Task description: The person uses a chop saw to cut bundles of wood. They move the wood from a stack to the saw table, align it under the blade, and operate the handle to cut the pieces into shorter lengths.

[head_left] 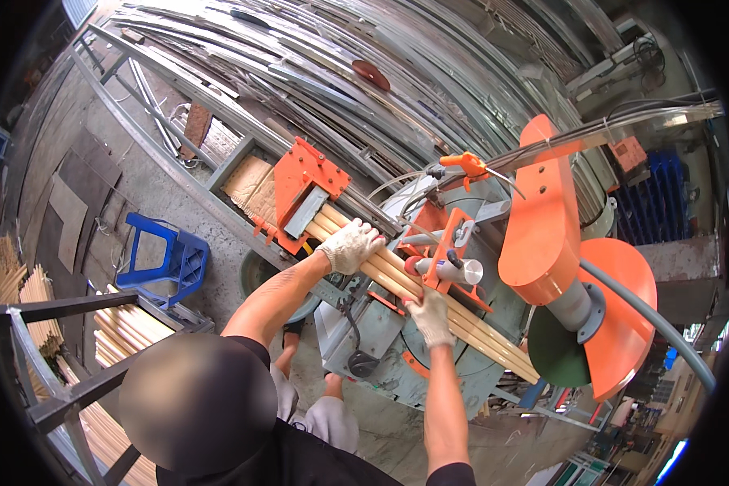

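Observation:
A bundle of several pale wooden rods (490, 340) lies slantwise across the grey saw table (381, 356). My left hand (351, 245), in a whitish work glove, is closed over the rods near their upper-left part, beside an orange stop block (304, 182) that their far ends meet or pass under. My right hand (429, 318), also gloved, grips the bundle farther down, just below an orange clamp (445, 259) with a grey cylinder. The fingers' undersides are hidden. The rods' lower-right ends reach the dark cutting disc (555, 348); whether they touch it I cannot tell.
The orange saw arm (541, 223) and disc guard (624, 316) stand at the right, with a grey hose (656, 308). Long metal profiles (300, 65) fill the back. A blue stool (166, 259) and a black rack (81, 389) with more rods (125, 328) are at left.

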A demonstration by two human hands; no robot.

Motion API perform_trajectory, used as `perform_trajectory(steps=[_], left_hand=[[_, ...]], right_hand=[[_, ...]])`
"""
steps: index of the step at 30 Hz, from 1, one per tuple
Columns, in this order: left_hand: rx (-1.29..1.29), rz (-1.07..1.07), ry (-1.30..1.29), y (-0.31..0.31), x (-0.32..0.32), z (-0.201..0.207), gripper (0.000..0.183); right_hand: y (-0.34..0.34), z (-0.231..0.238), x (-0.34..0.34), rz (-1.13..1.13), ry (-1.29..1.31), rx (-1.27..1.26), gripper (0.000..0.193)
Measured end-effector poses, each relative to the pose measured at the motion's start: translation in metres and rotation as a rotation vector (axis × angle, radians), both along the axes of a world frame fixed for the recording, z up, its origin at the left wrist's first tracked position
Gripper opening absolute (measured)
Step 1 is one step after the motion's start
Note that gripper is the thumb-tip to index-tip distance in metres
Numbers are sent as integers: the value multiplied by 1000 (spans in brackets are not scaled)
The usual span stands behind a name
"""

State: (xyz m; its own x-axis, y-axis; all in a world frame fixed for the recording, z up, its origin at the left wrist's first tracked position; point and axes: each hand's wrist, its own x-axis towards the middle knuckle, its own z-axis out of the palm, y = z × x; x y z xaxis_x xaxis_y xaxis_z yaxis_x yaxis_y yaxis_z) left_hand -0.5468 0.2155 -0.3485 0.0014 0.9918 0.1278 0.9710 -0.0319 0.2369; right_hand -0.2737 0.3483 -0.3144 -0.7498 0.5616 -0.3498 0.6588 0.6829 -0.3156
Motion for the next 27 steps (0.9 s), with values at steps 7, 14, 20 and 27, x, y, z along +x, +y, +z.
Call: perform_trajectory(steps=[7, 14, 20, 27], left_hand=[[-9, -27, -197, 7, -15, 11, 70], [-268, -43, -150, 16, -17, 18, 93], [-335, -98, -168, 44, -19, 21, 75], [-551, 63, -164, 66, 4, 66, 85]], right_hand=[[-54, 30, 187, -490, 238, -320, 57], [-198, -19, 336, -937, 38, -806, 31], [-252, -81, 375, -1096, -74, -882, 24], [-214, -127, 325, -1016, 178, -358, 36]])
